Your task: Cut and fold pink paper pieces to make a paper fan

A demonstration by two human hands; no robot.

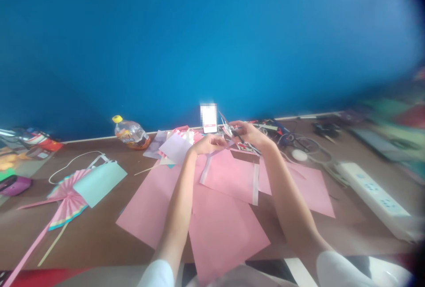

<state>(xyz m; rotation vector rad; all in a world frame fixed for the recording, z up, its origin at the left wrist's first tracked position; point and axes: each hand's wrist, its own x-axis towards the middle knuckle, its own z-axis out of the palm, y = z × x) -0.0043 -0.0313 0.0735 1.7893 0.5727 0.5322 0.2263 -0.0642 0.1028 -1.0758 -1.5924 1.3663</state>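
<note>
My right hand (250, 134) is closed around a pair of scissors (223, 120), whose blades point up and away from me. Close beside it, my left hand (208, 144) pinches a small pale purple strip of paper (229, 145); blur hides its exact shape. Below both hands lies a pink sheet (232, 174) with whitish bands along two edges. It rests over larger pink sheets (226, 229), one of which reaches past the table's front edge. Behind my left hand sits a pile of pink, white and lilac papers, with a lilac sheet (177, 149) on top.
A pleated pink paper fan (70, 194) and a mint sheet (99, 183) lie left. A yellow-capped bottle (132, 134) leans near the blue wall. A lit phone (209, 118) stands ahead. Paper scraps, coiled cables (305, 144) and a white power strip (375, 198) are on the right.
</note>
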